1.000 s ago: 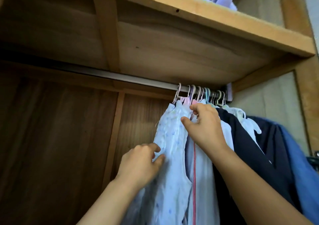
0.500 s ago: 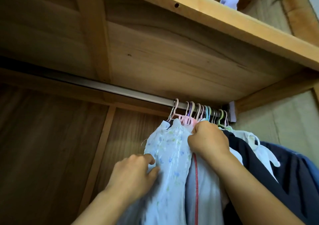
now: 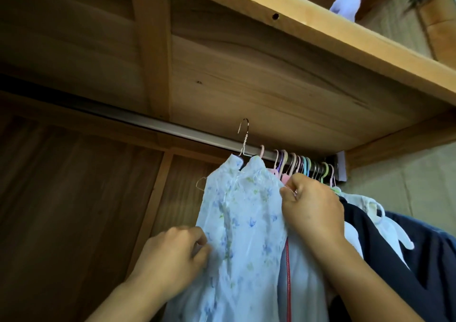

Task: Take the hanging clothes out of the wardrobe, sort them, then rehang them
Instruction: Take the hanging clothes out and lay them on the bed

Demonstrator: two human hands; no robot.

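A pale blue flowered garment (image 3: 243, 223) hangs on a thin wire hanger (image 3: 243, 136) whose hook is lifted clear above the metal rail (image 3: 153, 126). My right hand (image 3: 313, 210) grips the hanger's right shoulder end at the garment's top edge. My left hand (image 3: 172, 255) pinches the garment's left side lower down. Several pastel hangers (image 3: 296, 165) stay bunched at the rail's right end, carrying a light garment with a red stripe (image 3: 287, 272), dark navy clothes (image 3: 394, 260) and white pieces (image 3: 380, 218).
The wooden shelf (image 3: 320, 38) runs just above the rail, with a pale lilac item (image 3: 345, 4) on top. The wardrobe's brown back panel (image 3: 74, 210) fills the left. A beige wall (image 3: 407, 186) stands at the right, beyond the rail bracket (image 3: 341, 166).
The wire hanger's hook has come off the rail and risen above it with the flowered garment. Both hands keep their hold. The view has tilted further upward.
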